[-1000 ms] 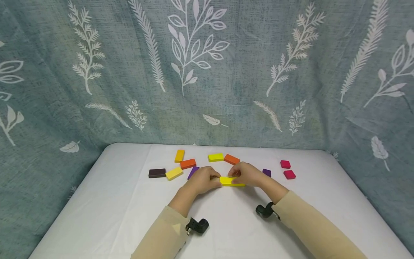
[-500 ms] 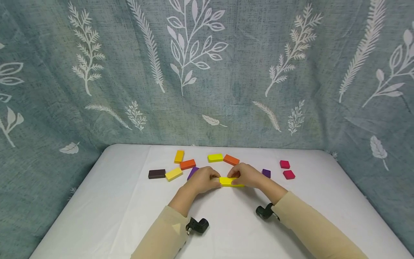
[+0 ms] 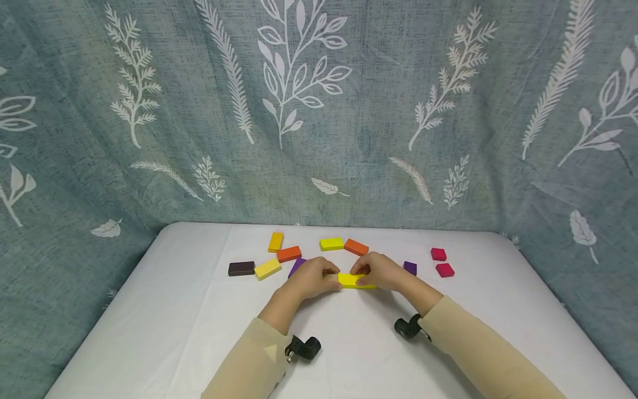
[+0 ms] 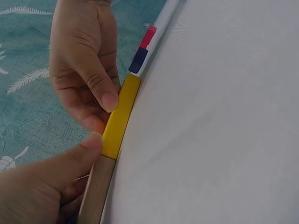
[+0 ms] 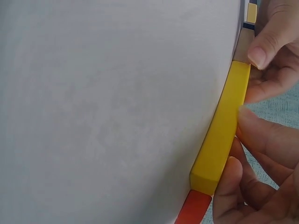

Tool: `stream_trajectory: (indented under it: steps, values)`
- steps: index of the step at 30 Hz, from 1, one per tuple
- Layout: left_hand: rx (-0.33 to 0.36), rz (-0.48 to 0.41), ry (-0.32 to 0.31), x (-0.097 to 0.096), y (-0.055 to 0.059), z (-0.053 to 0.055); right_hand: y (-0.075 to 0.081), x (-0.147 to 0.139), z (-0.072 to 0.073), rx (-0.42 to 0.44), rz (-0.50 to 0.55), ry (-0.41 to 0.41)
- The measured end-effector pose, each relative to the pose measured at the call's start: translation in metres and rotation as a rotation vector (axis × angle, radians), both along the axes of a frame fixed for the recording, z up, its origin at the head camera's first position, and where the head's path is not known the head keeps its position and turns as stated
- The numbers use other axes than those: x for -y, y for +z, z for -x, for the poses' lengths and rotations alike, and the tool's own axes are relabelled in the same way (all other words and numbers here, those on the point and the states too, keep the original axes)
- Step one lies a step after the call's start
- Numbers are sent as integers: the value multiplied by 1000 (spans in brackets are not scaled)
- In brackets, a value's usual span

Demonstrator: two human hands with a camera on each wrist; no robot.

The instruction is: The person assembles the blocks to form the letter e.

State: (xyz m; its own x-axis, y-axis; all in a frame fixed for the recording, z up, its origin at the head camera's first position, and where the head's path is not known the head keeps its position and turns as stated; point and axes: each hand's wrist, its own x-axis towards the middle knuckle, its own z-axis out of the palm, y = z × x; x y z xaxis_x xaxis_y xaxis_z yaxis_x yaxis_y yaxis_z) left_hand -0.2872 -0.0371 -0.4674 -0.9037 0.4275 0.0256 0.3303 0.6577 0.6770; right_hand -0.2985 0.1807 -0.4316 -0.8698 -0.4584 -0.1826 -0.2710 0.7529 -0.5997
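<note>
A long yellow block (image 3: pixel 351 281) lies crosswise between both hands at the middle of the table. My right hand (image 3: pixel 381 270) pinches it, thumb and fingertips on its upper side and right part. My left hand (image 3: pixel 313 276) is curled at its left end. There, a tan block (image 4: pixel 97 191) meets the yellow one end to end, with the left thumb and fingers on it near the joint. The head view hides this tan block behind the left hand. Past the yellow block's other end, the right wrist view shows an orange-red block (image 5: pixel 194 207); whether they touch I cannot tell.
Beyond the hands lie two orange blocks (image 3: pixel 289 254), a lime block (image 3: pixel 332 244) and an amber block (image 3: pixel 276 242). Left are a dark brown block (image 3: pixel 241 269) and a pale yellow block (image 3: pixel 268 269). Purple blocks (image 3: pixel 410 268) flank the hands; two red blocks (image 3: pixel 445 270) lie right.
</note>
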Motion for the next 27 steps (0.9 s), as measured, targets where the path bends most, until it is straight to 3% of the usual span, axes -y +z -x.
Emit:
stream_trajectory:
  steps: [5,11,22,27]
  values:
    - [-24,-12,9,5,3,2,0,0,-1,1,-9,-9]
    - [-106,33,37,26,12,10,2,1,-3,0,-8,-12]
    - [-231,79,264,60,9,22,0,-1,-2,-10,-7,-21]
    - [-210,115,317,68,4,28,-2,-1,-2,-14,0,-18]
